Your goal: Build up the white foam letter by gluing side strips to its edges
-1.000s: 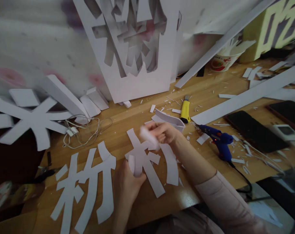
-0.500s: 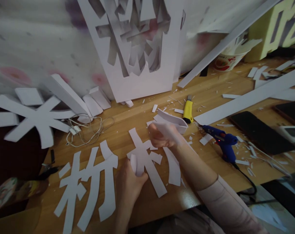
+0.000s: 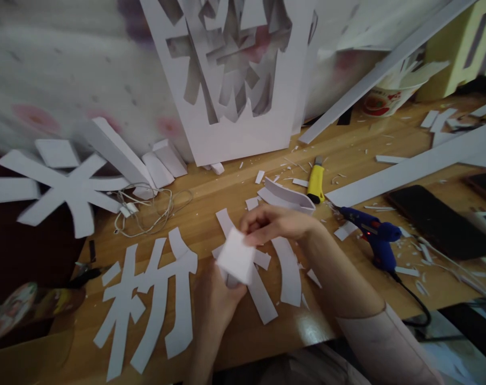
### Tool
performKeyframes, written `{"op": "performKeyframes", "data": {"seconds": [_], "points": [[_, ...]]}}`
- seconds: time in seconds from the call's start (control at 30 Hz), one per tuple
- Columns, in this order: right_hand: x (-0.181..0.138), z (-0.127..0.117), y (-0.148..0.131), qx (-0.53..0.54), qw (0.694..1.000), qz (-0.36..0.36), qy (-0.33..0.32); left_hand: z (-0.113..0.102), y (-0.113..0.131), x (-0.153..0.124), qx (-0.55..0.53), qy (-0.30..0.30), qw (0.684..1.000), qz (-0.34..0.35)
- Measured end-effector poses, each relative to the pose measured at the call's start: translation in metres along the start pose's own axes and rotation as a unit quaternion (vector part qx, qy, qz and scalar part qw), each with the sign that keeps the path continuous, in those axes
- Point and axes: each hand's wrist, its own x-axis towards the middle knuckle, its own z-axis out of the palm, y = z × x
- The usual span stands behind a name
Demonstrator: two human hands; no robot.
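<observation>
From the head camera: my left hand [image 3: 214, 305] is closed around the lower end of a white strip [image 3: 237, 258], and my right hand [image 3: 275, 224] pinches its top edge. The strip is held just above a cut-out character [image 3: 289, 272] lying flat on the bench [image 3: 211, 211]. The cutting looks done. The strip sits loose, and the glue gun [image 3: 377, 235] lies untouched nearby.

Wooden table [image 3: 211, 208], paper cutouts [image 3: 154, 299], glue gun [image 3: 373, 235]
</observation>
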Motion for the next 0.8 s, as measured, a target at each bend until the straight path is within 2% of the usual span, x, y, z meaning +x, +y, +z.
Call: {"op": "performKeyframes", "data": {"seconds": [0.2,0.37,0.5,0.67,0.8], "points": [[0.001,0.001,-0.006,-0.017,1.0,0.016,-0.003,0.001,-0.001,0.001,-0.024,-0.004,1.0,0.017],[-0.007,-0.002,-0.012,0.043,0.999,-0.016,-0.013,0.001,-0.001,0.001,0.001,-0.005,1.0,0.011],[-0.008,-0.006,-0.013,-0.001,1.0,0.008,-0.03,0.001,-0.002,0.002,-0.003,-0.005,1.0,0.013],[-0.014,-0.009,-0.009,0.03,0.999,-0.009,-0.017,0.001,-0.002,0.002,0.002,-0.005,1.0,0.009],[-0.013,-0.011,-0.01,0.006,1.0,-0.002,-0.026,0.001,-0.001,0.001,0.003,-0.002,1.0,0.003]]}}
